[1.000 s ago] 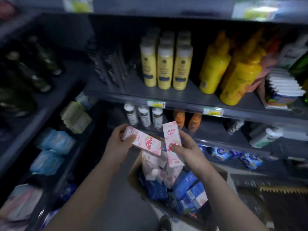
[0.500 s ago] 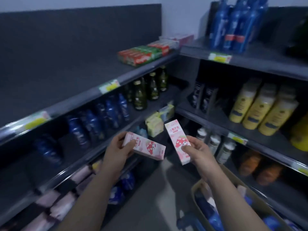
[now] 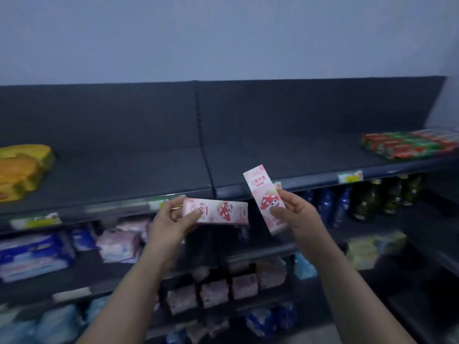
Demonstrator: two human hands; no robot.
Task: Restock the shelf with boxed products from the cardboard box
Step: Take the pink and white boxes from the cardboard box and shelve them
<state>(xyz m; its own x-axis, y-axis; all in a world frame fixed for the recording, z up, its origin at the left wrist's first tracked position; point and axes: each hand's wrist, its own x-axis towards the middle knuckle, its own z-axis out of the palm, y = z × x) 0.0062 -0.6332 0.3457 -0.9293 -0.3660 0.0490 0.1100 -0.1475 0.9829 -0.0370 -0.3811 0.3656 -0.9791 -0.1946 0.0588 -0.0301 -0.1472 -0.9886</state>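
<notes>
Two pink boxes up in front of the shelf (image 3: 273,167) — the left hand (image 3: 171,225) grips one pink box (image 3: 215,211) lying flat, the right hand (image 3: 296,214) pinches the other box (image 3: 263,194) upright, just beside it. Green-and-red packs (image 3: 407,144) sit well off to the right of the right hand, yellow bags (image 3: 22,167) far left.

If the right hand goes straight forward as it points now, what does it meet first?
Probably the front edge of the top shelf: the pink box in the right hand already overlaps it. Depth is unclear, though.
</notes>
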